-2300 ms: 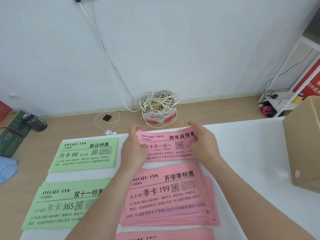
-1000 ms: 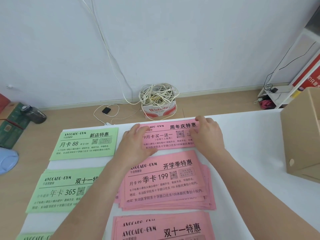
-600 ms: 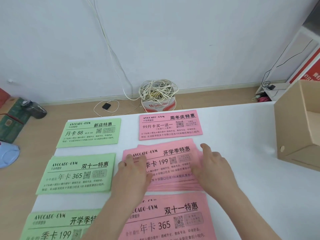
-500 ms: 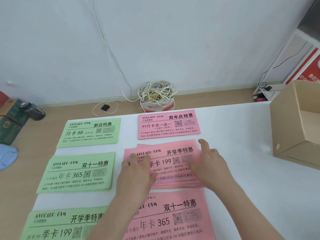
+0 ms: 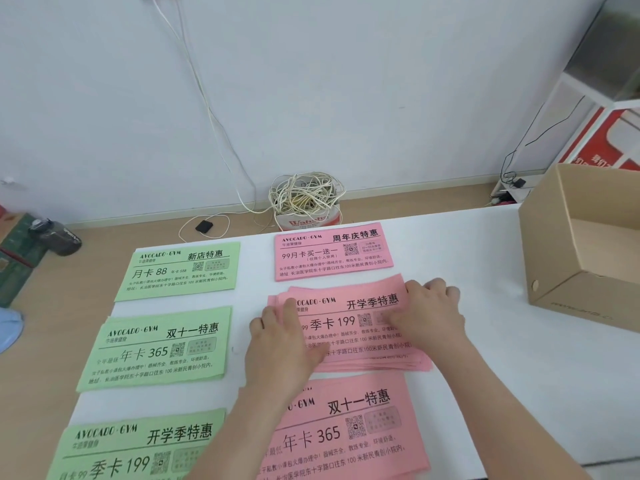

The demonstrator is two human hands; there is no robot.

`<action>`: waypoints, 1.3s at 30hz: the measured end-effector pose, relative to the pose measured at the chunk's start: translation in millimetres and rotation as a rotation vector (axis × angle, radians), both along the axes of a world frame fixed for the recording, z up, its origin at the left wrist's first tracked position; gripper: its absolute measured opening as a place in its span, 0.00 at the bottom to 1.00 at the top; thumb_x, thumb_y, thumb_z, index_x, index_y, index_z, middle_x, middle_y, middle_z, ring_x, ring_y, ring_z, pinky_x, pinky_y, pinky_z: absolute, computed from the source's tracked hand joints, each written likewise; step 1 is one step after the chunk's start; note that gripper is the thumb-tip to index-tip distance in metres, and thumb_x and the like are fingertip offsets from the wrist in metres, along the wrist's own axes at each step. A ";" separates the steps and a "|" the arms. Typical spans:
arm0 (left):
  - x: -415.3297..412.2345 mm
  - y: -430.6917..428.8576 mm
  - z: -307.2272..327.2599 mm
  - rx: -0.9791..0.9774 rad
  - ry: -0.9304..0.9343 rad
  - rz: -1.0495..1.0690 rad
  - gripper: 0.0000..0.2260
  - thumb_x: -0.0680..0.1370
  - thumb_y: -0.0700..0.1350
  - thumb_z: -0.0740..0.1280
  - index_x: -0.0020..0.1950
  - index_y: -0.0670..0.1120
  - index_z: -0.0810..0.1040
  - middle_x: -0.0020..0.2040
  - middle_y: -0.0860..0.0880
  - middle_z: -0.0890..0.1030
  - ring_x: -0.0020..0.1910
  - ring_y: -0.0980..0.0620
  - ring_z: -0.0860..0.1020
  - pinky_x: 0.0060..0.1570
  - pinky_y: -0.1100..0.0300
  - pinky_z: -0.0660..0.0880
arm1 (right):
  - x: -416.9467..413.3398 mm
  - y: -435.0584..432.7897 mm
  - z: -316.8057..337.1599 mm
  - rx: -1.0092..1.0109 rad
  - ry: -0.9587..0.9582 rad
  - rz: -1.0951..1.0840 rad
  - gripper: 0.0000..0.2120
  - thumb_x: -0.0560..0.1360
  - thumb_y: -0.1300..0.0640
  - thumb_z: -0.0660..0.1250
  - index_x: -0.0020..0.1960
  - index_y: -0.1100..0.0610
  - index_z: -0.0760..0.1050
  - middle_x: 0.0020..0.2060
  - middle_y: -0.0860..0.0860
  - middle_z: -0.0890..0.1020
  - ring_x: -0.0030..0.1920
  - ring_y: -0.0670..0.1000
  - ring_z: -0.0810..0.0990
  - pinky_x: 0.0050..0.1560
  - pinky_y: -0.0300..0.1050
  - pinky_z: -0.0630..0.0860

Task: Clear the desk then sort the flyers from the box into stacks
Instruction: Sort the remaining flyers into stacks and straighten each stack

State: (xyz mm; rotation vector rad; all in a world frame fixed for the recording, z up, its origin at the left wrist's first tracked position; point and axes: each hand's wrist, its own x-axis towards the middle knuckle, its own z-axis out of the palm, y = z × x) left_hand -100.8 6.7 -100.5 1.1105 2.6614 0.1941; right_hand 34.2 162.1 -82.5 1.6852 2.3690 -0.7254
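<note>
Six flyer stacks lie on the white desk (image 5: pixel 491 358). On the left are three green stacks: far (image 5: pixel 180 270), middle (image 5: pixel 156 348) and near (image 5: pixel 138 445). On the right are three pink ones: a neat far stack (image 5: pixel 334 251), a fanned-out middle stack (image 5: pixel 349 306) and a near stack (image 5: pixel 346 427). My left hand (image 5: pixel 280 344) grips the middle pink stack's left edge with the thumb on top. Over that stack's upper right corner, the fingers of my right hand (image 5: pixel 431 317) are curled. The open cardboard box (image 5: pixel 585 265) stands at the desk's right; what I see of its inside is bare.
Beyond the desk's far edge, on the wooden floor, sit a tub of coiled white cable (image 5: pixel 304 202), a black adapter (image 5: pixel 204 226) and a dark bottle (image 5: pixel 57 235). A white shelf with a red sign (image 5: pixel 609 133) stands at the far right.
Both hands let go of the far pink stack, leaving it squared, and came nearer onto the middle pink stack. My view tilted down, showing the near stacks and the box's inside.
</note>
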 end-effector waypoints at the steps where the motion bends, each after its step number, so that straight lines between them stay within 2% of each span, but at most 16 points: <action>1: -1.0 -2.5 -1.9 0.016 0.002 0.024 0.39 0.72 0.66 0.63 0.74 0.47 0.54 0.66 0.44 0.66 0.62 0.44 0.64 0.60 0.54 0.66 | 1.7 -1.2 1.4 0.011 -0.021 0.022 0.21 0.73 0.44 0.67 0.59 0.54 0.68 0.56 0.55 0.70 0.60 0.59 0.65 0.54 0.51 0.67; 3: -2.7 -5.6 -3.5 0.047 0.006 0.060 0.38 0.74 0.65 0.62 0.75 0.46 0.53 0.66 0.44 0.66 0.62 0.44 0.64 0.60 0.54 0.67 | 2.6 -1.6 5.3 -0.047 0.024 0.022 0.26 0.74 0.45 0.67 0.66 0.55 0.64 0.58 0.59 0.70 0.59 0.60 0.68 0.56 0.50 0.66; 6: -3.3 -2.1 -4.2 0.110 -0.022 0.076 0.38 0.73 0.61 0.67 0.74 0.45 0.54 0.60 0.44 0.71 0.58 0.44 0.69 0.58 0.55 0.66 | -0.4 -0.6 7.0 -0.169 0.173 -0.067 0.29 0.73 0.50 0.69 0.68 0.56 0.61 0.58 0.58 0.73 0.52 0.57 0.72 0.48 0.46 0.68; 11: -1.1 10.2 -1.5 0.120 -0.042 0.085 0.40 0.69 0.58 0.73 0.72 0.44 0.57 0.55 0.44 0.75 0.53 0.44 0.73 0.56 0.54 0.67 | -0.4 5.2 2.5 -0.194 0.215 -0.084 0.16 0.70 0.53 0.73 0.54 0.56 0.72 0.51 0.51 0.80 0.49 0.53 0.77 0.45 0.44 0.73; 14: 4.4 17.0 -0.8 0.139 -0.062 0.075 0.41 0.68 0.57 0.75 0.72 0.45 0.56 0.55 0.44 0.74 0.54 0.43 0.73 0.56 0.55 0.67 | 2.4 10.3 5.7 -0.234 0.256 -0.081 0.12 0.70 0.59 0.70 0.51 0.55 0.74 0.48 0.51 0.81 0.48 0.53 0.80 0.48 0.48 0.77; 19: 5.2 22.2 -0.2 0.114 -0.038 0.056 0.46 0.68 0.57 0.75 0.75 0.46 0.51 0.55 0.43 0.75 0.54 0.42 0.73 0.55 0.55 0.68 | 6.0 7.5 9.2 -0.175 0.250 0.073 0.13 0.73 0.61 0.64 0.56 0.54 0.72 0.50 0.49 0.81 0.52 0.54 0.78 0.51 0.48 0.75; 22: 8.5 26.7 0.9 0.094 -0.027 0.027 0.47 0.69 0.57 0.74 0.76 0.45 0.48 0.54 0.42 0.75 0.54 0.42 0.74 0.55 0.55 0.68 | 3.8 1.7 4.6 -0.071 0.261 0.161 0.12 0.72 0.63 0.62 0.52 0.53 0.66 0.48 0.52 0.80 0.49 0.56 0.77 0.46 0.49 0.75; 27: 13.4 35.9 3.5 0.109 -0.083 0.045 0.46 0.69 0.57 0.74 0.76 0.45 0.49 0.54 0.42 0.76 0.53 0.41 0.75 0.53 0.53 0.70 | 11.6 0.2 -4.5 -0.041 0.378 0.093 0.12 0.73 0.65 0.59 0.54 0.53 0.66 0.44 0.50 0.79 0.45 0.56 0.77 0.42 0.48 0.75; 30: 10.2 42.3 10.3 0.182 -0.229 0.130 0.41 0.69 0.56 0.74 0.73 0.44 0.55 0.59 0.45 0.77 0.58 0.42 0.76 0.52 0.55 0.69 | 22.6 7.8 -8.2 -0.128 0.535 -0.005 0.15 0.72 0.65 0.65 0.55 0.51 0.70 0.45 0.45 0.80 0.48 0.52 0.79 0.46 0.48 0.77; 32: 10.4 47.1 13.1 0.253 -0.396 0.179 0.35 0.69 0.54 0.75 0.69 0.46 0.60 0.61 0.49 0.76 0.59 0.45 0.75 0.52 0.56 0.69 | 27.7 10.9 -11.1 -0.167 0.611 -0.038 0.17 0.72 0.64 0.69 0.56 0.49 0.73 0.46 0.43 0.82 0.50 0.50 0.80 0.51 0.49 0.78; 35: 7.2 54.9 13.8 0.368 -0.759 0.327 0.28 0.67 0.53 0.77 0.59 0.49 0.65 0.52 0.55 0.77 0.50 0.51 0.78 0.52 0.56 0.73 | 29.7 13.0 -16.8 -0.161 0.655 -0.027 0.16 0.71 0.64 0.70 0.55 0.49 0.75 0.45 0.43 0.83 0.49 0.49 0.81 0.52 0.49 0.78; 37: 7.1 59.4 16.4 0.403 -1.010 0.360 0.27 0.65 0.53 0.78 0.58 0.44 0.72 0.50 0.52 0.82 0.49 0.49 0.81 0.54 0.51 0.77 | 29.5 12.5 -20.9 -0.153 0.673 -0.019 0.17 0.71 0.64 0.69 0.55 0.47 0.74 0.45 0.42 0.83 0.49 0.48 0.81 0.52 0.48 0.77; 39: 10.6 61.3 20.7 0.426 -1.241 0.337 0.22 0.68 0.47 0.76 0.59 0.41 0.77 0.51 0.44 0.84 0.50 0.44 0.82 0.55 0.48 0.77 | 28.8 10.1 -22.4 -0.130 0.697 -0.009 0.18 0.71 0.65 0.68 0.55 0.45 0.73 0.44 0.42 0.82 0.50 0.49 0.80 0.51 0.46 0.77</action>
